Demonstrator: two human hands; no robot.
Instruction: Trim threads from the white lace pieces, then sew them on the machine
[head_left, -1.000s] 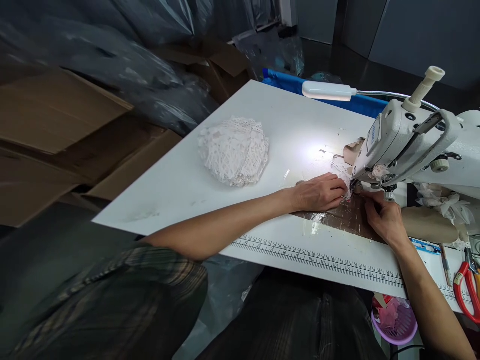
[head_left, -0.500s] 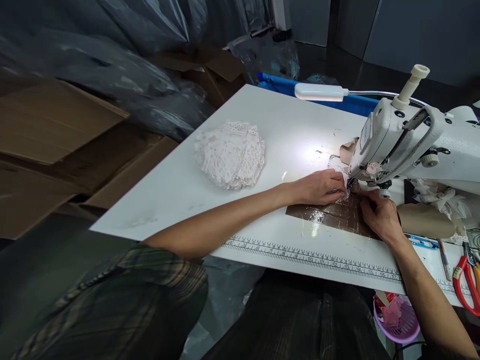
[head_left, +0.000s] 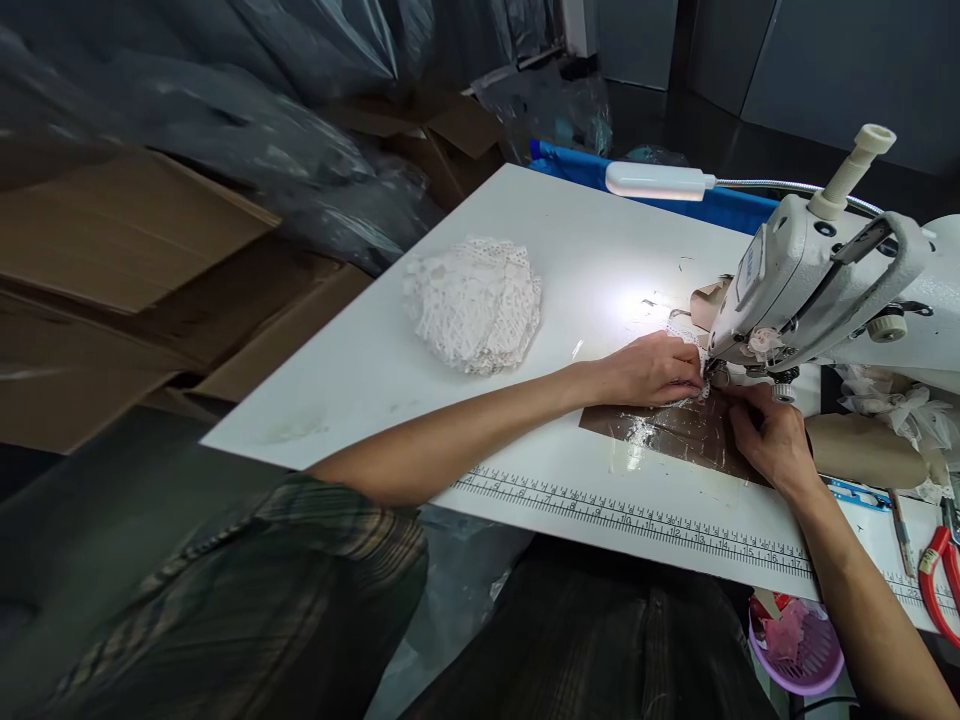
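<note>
At the needle end of a white sewing machine (head_left: 817, 270), my left hand (head_left: 660, 368) is closed with bent fingers on a piece of white lace (head_left: 677, 325). Much of that lace is hidden beneath the hand and the machine head. My right hand (head_left: 776, 435) comes in from the other side, thumb and fingers pinched together close to the presser foot; what they hold is too small to make out. Under both hands lies a shiny brown sheet (head_left: 675, 440) on the white tabletop. A round pile of white lace pieces (head_left: 476, 305) sits left of my left hand.
A lamp (head_left: 660, 182) lights the white table (head_left: 360, 400). A printed ruler (head_left: 637, 515) runs along its front edge. Red-handled pliers (head_left: 934, 580) and a brown roll (head_left: 866, 448) lie right. Below hangs a purple basket (head_left: 806, 675). Cardboard boxes (head_left: 135, 230) stand left.
The whole view has shifted slightly, so the table and machine appear a little further right. Both hands stay at the needle with nearly the same grip.
</note>
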